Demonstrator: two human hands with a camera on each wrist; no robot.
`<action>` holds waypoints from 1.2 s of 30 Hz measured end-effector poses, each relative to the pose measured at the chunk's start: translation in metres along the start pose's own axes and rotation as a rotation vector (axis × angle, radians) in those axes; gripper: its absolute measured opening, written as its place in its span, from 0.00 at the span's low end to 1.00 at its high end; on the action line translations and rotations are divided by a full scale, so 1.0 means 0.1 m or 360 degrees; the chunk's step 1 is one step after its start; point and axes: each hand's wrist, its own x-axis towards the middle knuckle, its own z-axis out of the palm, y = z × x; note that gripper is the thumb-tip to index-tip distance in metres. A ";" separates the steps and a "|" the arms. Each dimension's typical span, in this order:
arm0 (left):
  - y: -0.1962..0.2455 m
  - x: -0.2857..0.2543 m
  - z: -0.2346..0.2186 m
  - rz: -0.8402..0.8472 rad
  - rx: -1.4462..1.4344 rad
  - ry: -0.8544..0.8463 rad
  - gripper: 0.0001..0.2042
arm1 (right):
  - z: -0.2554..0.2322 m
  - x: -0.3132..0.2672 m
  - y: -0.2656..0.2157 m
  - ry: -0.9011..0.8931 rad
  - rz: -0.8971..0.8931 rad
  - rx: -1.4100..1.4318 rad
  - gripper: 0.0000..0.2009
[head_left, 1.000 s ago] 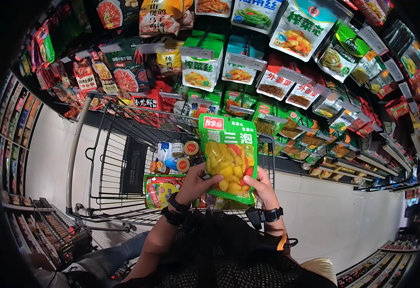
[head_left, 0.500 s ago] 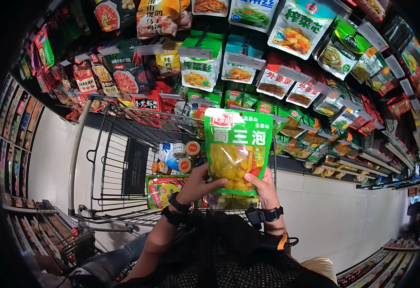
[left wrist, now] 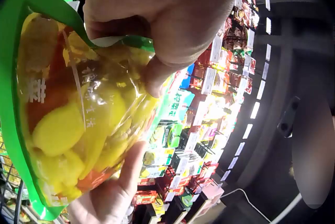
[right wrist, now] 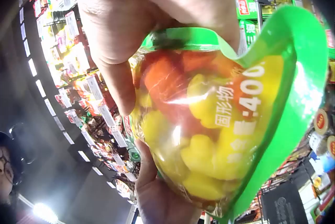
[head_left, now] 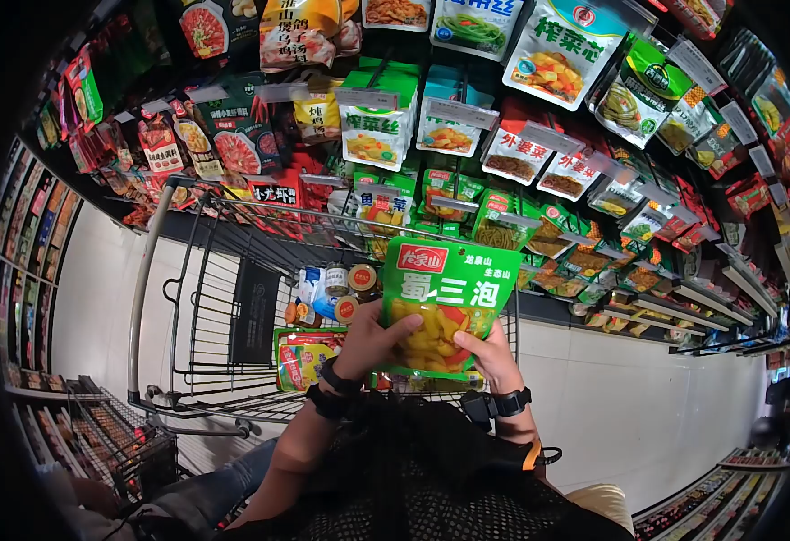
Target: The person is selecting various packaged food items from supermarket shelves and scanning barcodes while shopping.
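Pickle pouch pinched by left hand and right hand, its bottom edge hidden

Count, head view:
- Hands: 2, left hand and right hand.
- Green pickle pouch: 1, held in both hands.
- Shopping cart: 1.
- Round-lidded jars in the cart: at least 4; some overlap, exact count unclear.
- Flat snack packet on the cart floor: 1.
- Hanging packets on the rack: dozens, not countable.
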 end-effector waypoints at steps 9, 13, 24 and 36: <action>-0.10 0.06 0.03 -0.0133 -0.0191 0.0010 0.13 | -0.02 0.03 0.06 0.0175 0.0052 -0.0102 0.15; -0.12 0.07 0.05 -0.0151 -0.0205 0.0053 0.14 | -0.01 0.03 0.06 0.0175 0.0104 -0.0107 0.14; -0.20 0.10 0.07 -0.0204 -0.0132 0.0030 0.14 | -0.19 -0.01 0.19 0.0282 0.0187 -0.0094 0.14; -0.46 0.17 0.23 -0.0326 -0.0169 -0.0214 0.15 | -0.33 -0.01 0.08 0.0411 0.0040 -0.0055 0.12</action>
